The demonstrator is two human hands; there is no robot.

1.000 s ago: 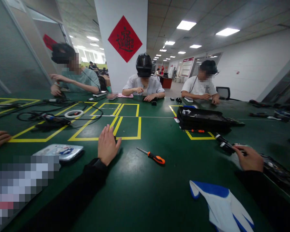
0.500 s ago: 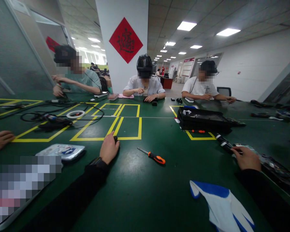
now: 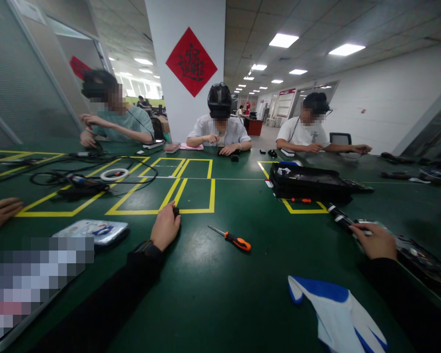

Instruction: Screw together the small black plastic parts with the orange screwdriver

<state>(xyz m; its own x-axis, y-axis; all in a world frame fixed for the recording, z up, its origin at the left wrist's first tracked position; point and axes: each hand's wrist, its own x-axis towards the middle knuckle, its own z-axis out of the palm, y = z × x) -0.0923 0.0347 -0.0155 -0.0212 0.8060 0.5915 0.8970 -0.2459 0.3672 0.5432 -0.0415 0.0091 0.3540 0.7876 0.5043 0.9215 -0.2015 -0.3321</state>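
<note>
L hand (image 3: 165, 226) sat left of screwdriver (image 3: 238, 241), fingers curled at small dark part (image 3: 176, 212), prob. steadying it on bench (image 3: 220, 304); couldn't tell if gripped. R hand (image 3: 378, 241), well right of screwdriver: fingers pinched nearly closed on black strip (image 3: 338, 217) at 1 end, prob. for control. Glove (image 3: 334, 301) lay screwdriver's near-right side, likely out of way.

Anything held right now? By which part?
Right hand: black-and-white part, apparently pinched at its near end. Left hand: at a small black item, mostly hidden; can't tell whether it's gripped.
</note>
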